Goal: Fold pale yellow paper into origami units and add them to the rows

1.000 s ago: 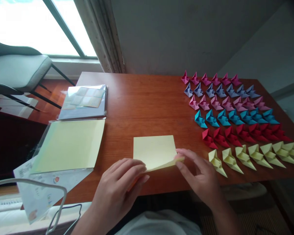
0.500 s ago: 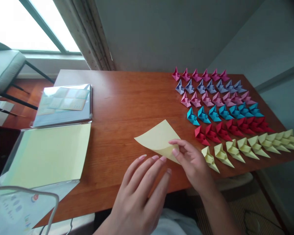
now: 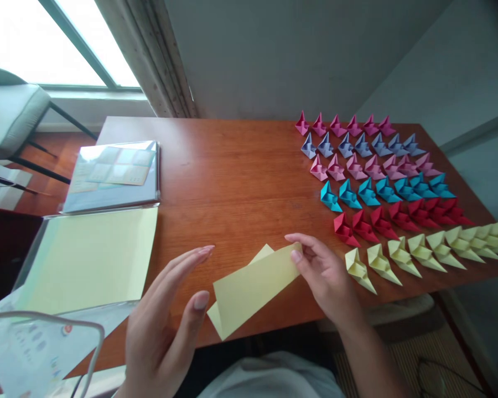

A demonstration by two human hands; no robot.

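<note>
While the right hand (image 3: 326, 276) pinches its upper right corner between thumb and fingertips, a folded sheet of pale yellow paper (image 3: 253, 290) slants down towards the lower left, at the near edge of a reddish-brown wooden table (image 3: 232, 166). The sheet is plain and unprinted. Its front face is a long, narrow rectangle, smooth and almost flat, bending a little near the pinched end. Behind it another layer peeks out, as a small triangle along the top edge and a pointed flap at the lower left. Whether the paper rests on the wood cannot be told.

The left hand (image 3: 161, 326) is just beside it, empty, its fingers close together and its thumb standing well apart. To the right of the paper runs a row of pale yellow folded shapes (image 3: 380, 265); a larger yellow sheet (image 3: 91, 260) lies at the left.
</note>
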